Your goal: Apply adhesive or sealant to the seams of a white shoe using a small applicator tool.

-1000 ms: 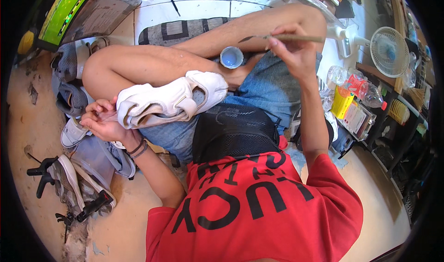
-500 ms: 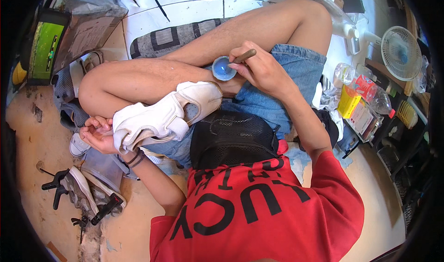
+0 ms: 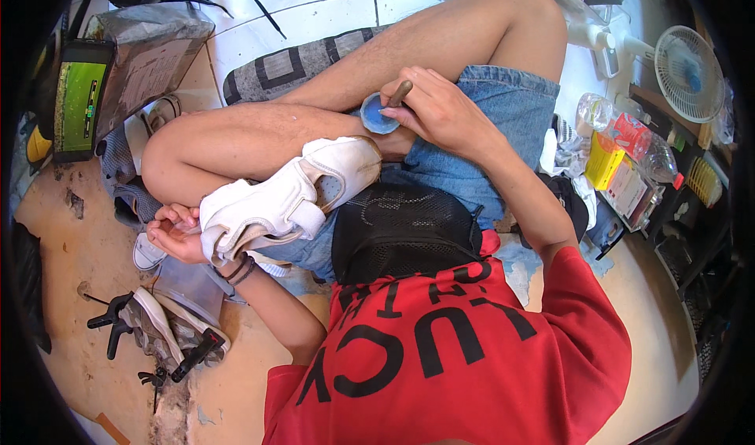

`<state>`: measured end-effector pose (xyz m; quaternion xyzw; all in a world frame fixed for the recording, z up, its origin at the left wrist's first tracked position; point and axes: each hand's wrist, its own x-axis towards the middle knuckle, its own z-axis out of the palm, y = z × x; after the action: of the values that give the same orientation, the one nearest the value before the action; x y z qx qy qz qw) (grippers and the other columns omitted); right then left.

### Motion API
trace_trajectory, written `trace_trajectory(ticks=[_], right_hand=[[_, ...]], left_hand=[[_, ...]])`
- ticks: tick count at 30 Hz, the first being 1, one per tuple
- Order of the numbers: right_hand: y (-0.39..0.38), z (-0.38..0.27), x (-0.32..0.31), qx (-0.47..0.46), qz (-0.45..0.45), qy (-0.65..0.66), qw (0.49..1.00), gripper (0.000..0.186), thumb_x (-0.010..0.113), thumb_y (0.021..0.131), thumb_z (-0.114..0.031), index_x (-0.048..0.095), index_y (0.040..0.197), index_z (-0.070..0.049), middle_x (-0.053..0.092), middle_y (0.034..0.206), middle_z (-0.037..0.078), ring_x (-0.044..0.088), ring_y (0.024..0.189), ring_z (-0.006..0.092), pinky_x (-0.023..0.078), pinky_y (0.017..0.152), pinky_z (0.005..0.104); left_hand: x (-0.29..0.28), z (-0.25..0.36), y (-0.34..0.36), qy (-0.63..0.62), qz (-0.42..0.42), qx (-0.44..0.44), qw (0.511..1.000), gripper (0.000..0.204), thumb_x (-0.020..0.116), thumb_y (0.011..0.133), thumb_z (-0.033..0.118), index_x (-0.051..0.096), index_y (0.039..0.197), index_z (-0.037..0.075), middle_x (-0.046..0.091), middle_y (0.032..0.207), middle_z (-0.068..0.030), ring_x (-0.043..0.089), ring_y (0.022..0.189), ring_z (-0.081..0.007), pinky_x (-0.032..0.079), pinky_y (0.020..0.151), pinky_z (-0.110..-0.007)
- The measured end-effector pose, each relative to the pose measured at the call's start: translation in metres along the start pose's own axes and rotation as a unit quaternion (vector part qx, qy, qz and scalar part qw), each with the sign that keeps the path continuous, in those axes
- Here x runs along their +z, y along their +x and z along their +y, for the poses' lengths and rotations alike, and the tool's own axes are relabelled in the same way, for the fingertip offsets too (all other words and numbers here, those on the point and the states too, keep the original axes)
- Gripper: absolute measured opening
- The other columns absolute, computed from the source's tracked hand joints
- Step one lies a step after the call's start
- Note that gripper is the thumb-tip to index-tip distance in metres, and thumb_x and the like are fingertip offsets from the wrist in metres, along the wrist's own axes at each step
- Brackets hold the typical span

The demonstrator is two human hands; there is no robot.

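Observation:
A white strappy shoe like a sandal lies across my lap, one end over my left wrist and the other toward the middle. My left hand is palm up against its near end, fingers loosely curled by the edge, supporting it; part of the palm is hidden by the sandal. My right hand pinches the brown handle of a short tool. The tool's tip is hidden behind my fingers, at a small blue-lined cup. That cup sits beside my crossed legs, next to my ankle.
Shoes with black clamps lie on the floor at left, below a clear plastic box. A screen leans against a wrapped box at far left. Plastic bottles, a yellow box and a white fan stand at right.
The brown handle has tipped more upright, and my right hand has shifted slightly over the cup. My left hand and the sandal keep the same hold; the whole view has shifted a little.

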<state>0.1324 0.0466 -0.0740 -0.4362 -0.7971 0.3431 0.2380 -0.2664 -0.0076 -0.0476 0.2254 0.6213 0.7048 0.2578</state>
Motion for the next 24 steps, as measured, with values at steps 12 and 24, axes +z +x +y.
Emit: trace_trajectory(ticks=[12, 24], right_hand=[[-0.005, -0.004, -0.011, 0.094, 0.050, 0.168, 0.980, 0.016, 0.068, 0.095, -0.012, 0.062, 0.104, -0.001, 0.064, 0.092, 0.010, 0.061, 0.077, 0.0156, 0.049, 0.066, 0.0287], [-0.010, -0.054, -0.040, -0.020, 0.269, 0.232, 0.935, 0.015, 0.070, 0.092, -0.006, 0.063, 0.103, 0.002, 0.066, 0.091, 0.008, 0.062, 0.080, 0.0136, 0.050, 0.067, 0.0268]], left_hand=[[-0.008, -0.001, -0.003, -0.037, -0.009, -0.012, 0.999, 0.027, 0.045, 0.106, 0.039, 0.053, 0.098, 0.015, 0.053, 0.081, -0.0050, 0.044, 0.056, -0.0102, 0.043, 0.045, -0.024], [-0.009, -0.006, -0.010, -0.047, -0.092, 0.050, 0.993, 0.026, 0.054, 0.105, 0.025, 0.046, 0.085, 0.011, 0.051, 0.079, -0.0037, 0.049, 0.061, -0.0082, 0.053, 0.052, -0.026]])
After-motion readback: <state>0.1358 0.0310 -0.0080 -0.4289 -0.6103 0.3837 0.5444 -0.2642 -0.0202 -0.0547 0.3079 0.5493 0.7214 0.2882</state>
